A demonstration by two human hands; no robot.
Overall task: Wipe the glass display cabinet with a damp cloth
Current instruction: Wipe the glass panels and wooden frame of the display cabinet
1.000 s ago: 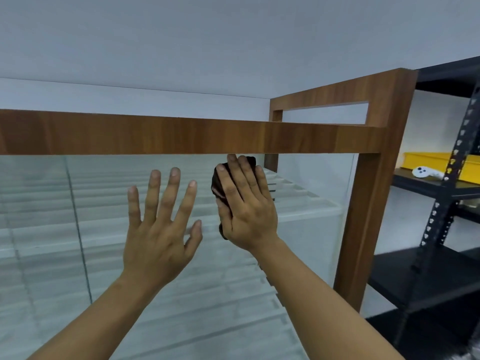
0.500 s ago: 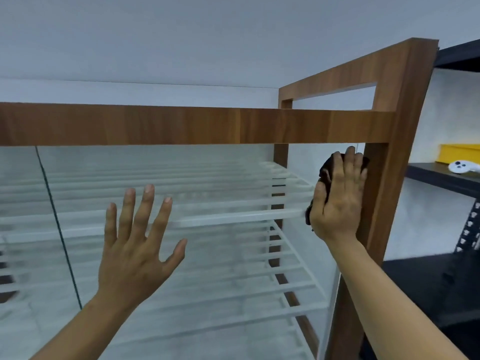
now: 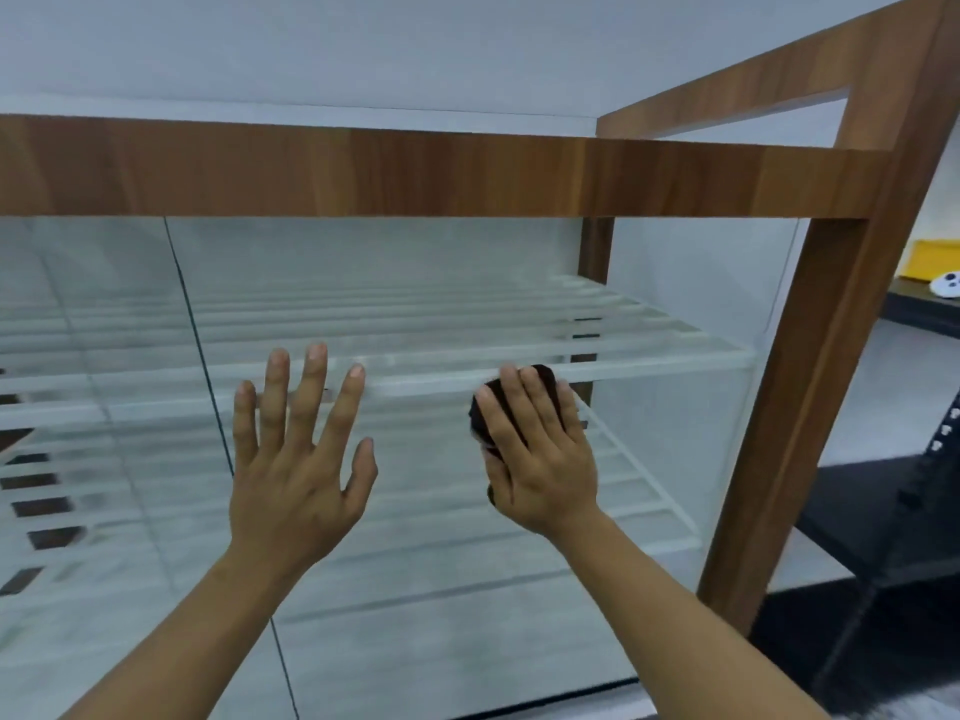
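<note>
Head camera: the person's right hand (image 3: 540,459) lies flat with fingers straight and together, pressing a bunched dark cloth (image 3: 546,377) against the cabinet's front glass (image 3: 415,589); the cloth peeks out at the fingers' 12 and 9 o'clock. At this hand's 9 o'clock, the left hand (image 3: 296,459) is spread wide and holds nothing, palm toward the glass; contact cannot be told. Behind the pane sit white slatted shelves (image 3: 649,345). A wooden frame (image 3: 415,168) runs at 12 o'clock. At 3 o'clock stands a black rack (image 3: 914,511) with a yellow bin (image 3: 930,259).
</note>
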